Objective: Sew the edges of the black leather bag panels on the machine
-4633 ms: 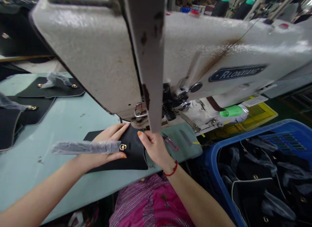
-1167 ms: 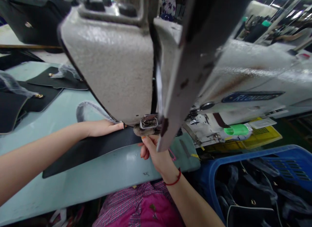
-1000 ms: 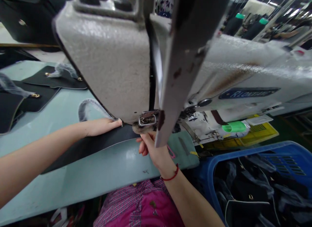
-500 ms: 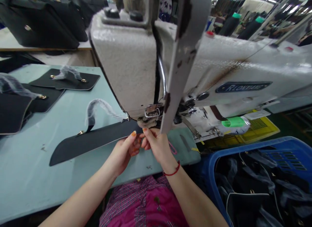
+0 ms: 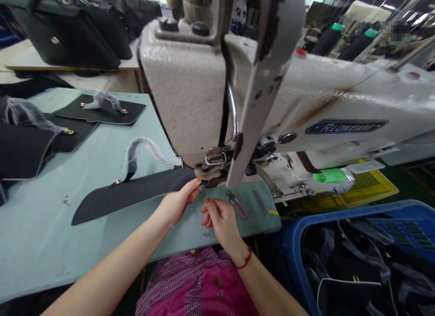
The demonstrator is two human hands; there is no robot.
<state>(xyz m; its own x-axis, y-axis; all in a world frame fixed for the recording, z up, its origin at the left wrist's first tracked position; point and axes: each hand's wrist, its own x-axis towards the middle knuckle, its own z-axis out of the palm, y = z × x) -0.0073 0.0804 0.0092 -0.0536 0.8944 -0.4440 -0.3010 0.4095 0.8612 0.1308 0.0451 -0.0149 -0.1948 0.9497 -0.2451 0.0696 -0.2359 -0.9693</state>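
Observation:
A black leather piece with a plastic-wrapped handle lies on the pale green table, its right end under the head of a white sewing machine. My left hand pinches the near edge of that piece, close to the needle area. Lower and to the right, my right hand is apart from the leather, its fingers curled together; whether something small is between them cannot be made out. Small pink-handled snips lie on the table just beyond my right hand.
More black pieces with wrapped handles lie at the table's left. Black bags stand behind. A blue basket of black pieces is at the right, near a yellow crate.
My right hand has moved down and away from the leather edge and my left hand. The snips show more fully. My left hand stays at the edge; the whole view has shifted slightly.

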